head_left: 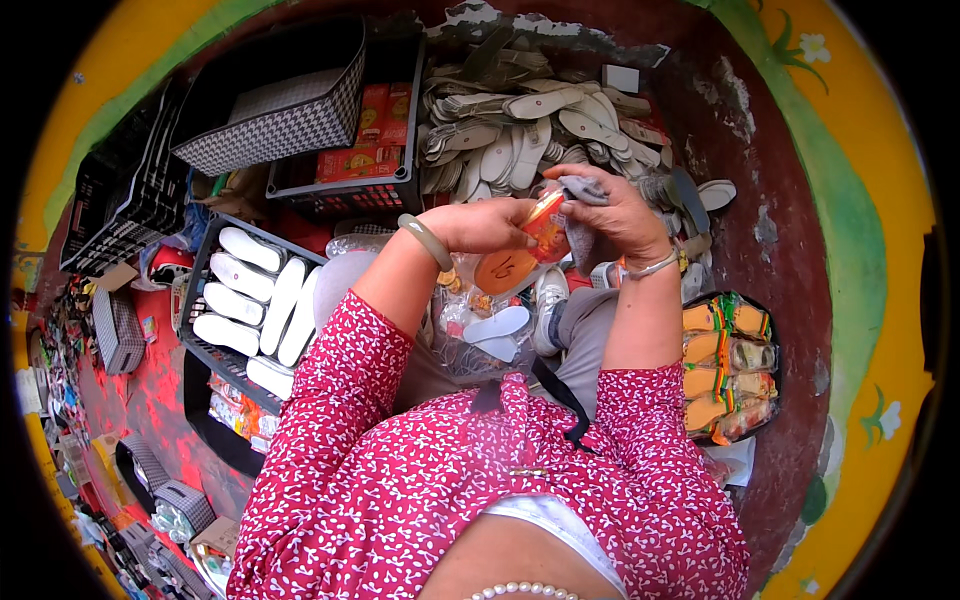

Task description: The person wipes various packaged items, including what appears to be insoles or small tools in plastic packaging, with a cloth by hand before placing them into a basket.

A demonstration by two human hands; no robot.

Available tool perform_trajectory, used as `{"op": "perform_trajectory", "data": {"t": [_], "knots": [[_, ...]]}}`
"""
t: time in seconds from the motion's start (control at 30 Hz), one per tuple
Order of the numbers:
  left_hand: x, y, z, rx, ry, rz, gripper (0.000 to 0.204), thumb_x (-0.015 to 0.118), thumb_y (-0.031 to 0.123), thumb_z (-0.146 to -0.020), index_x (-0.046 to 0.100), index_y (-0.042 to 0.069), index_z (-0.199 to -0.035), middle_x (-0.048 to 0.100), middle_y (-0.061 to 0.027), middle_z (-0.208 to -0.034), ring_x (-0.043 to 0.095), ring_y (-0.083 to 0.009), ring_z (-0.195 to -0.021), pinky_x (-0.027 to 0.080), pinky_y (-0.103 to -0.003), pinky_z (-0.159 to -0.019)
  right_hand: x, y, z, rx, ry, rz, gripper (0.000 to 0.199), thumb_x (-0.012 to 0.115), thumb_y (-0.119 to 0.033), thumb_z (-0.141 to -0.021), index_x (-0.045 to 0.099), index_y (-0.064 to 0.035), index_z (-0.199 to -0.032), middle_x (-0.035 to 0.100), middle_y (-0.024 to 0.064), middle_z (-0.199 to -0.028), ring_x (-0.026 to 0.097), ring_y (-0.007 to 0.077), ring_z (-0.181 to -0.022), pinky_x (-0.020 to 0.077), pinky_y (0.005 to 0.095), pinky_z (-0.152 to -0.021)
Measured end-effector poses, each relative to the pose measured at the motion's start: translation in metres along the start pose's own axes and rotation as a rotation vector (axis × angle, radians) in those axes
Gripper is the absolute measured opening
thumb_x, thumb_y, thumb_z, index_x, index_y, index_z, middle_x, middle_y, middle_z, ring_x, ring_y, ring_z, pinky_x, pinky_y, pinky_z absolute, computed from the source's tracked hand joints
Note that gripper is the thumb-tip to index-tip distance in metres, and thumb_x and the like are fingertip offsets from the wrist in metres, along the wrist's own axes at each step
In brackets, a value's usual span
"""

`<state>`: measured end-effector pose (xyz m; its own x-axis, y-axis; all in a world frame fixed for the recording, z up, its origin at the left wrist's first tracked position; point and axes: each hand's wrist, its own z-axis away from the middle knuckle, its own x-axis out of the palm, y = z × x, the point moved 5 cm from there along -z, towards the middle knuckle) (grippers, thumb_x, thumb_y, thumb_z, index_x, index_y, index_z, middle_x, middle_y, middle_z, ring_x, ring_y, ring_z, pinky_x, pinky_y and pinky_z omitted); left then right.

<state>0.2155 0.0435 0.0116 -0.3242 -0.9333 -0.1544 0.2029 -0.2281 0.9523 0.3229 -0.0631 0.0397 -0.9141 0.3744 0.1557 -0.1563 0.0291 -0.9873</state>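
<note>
My left hand (488, 226) pinches the edge of a clear plastic package (547, 232) with red print, held up in front of my lap. An orange insole (505, 268) with dark marking shows at the package's lower end. Fingers bent, my right hand (627, 215) grips a crumpled grey cloth-like piece (582, 240) against the package's other side; whether it is a sock or a rag I cannot tell. Below them, a pale blue-grey insole (495, 326) lies on clear plastic wrapping between my legs, beside a light-coloured shoe (549, 310).
Ahead is a large heap of pale insoles (520, 130). To the left stand a crate of white insoles (232, 285), a black crate with red boxes (345, 190) and a houndstooth bin (280, 125). A tray of packed orange insoles (735, 365) is at right, near the dark red wall (800, 240).
</note>
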Motion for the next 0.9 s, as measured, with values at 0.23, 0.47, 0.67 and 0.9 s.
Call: {"op": "perform_trajectory", "data": {"t": [0.23,0.47,0.67,0.9], "knots": [[-0.022,-0.006,-0.001,0.043,0.259,0.025,0.037,0.059,0.019,-0.088,0.053,0.001,-0.120,0.060,-0.0082,-0.110,0.053,-0.0158,-0.102,0.041,-0.030,-0.090,-0.005,0.005,-0.005,-0.126,0.383,0.046,0.013,0.070,0.000,-0.076,0.066,-0.0020,-0.089,0.062,-0.0017,-0.078,0.056,0.0055,-0.069,0.0473,0.0217,-0.064],[-0.068,-0.005,0.019,0.278,0.900,0.569,0.045,0.061,0.035,-0.087,0.051,0.003,-0.117,0.056,-0.0066,-0.112,0.052,-0.0147,-0.102,0.042,-0.028,-0.088,-0.067,0.019,0.004,-0.294,0.895,-0.370,0.022,0.071,-0.010,-0.078,0.060,-0.0011,-0.095,0.063,0.0052,-0.086,0.060,0.0158,-0.071,0.0493,0.0292,-0.067],[-0.013,0.008,-0.016,0.470,0.606,0.693,0.039,0.063,0.025,-0.087,0.051,0.004,-0.118,0.056,-0.0033,-0.114,0.051,-0.0149,-0.107,0.038,-0.031,-0.096,-0.041,0.058,-0.010,-0.196,0.884,-0.633,0.014,0.067,-0.009,-0.082,0.060,-0.0044,-0.093,0.062,0.0042,-0.087,0.060,0.0167,-0.075,0.0496,0.0315,-0.071],[-0.035,0.001,-0.005,0.597,0.640,1.126,0.026,0.050,0.012,-0.093,0.051,0.002,-0.117,0.059,-0.0057,-0.110,0.058,-0.0161,-0.100,0.045,-0.033,-0.091,-0.015,0.045,-0.013,-0.244,0.795,-0.329,0.010,0.068,-0.005,-0.080,0.060,-0.0042,-0.087,0.062,0.0023,-0.077,0.058,0.0113,-0.069,0.0455,0.0233,-0.064]]}}
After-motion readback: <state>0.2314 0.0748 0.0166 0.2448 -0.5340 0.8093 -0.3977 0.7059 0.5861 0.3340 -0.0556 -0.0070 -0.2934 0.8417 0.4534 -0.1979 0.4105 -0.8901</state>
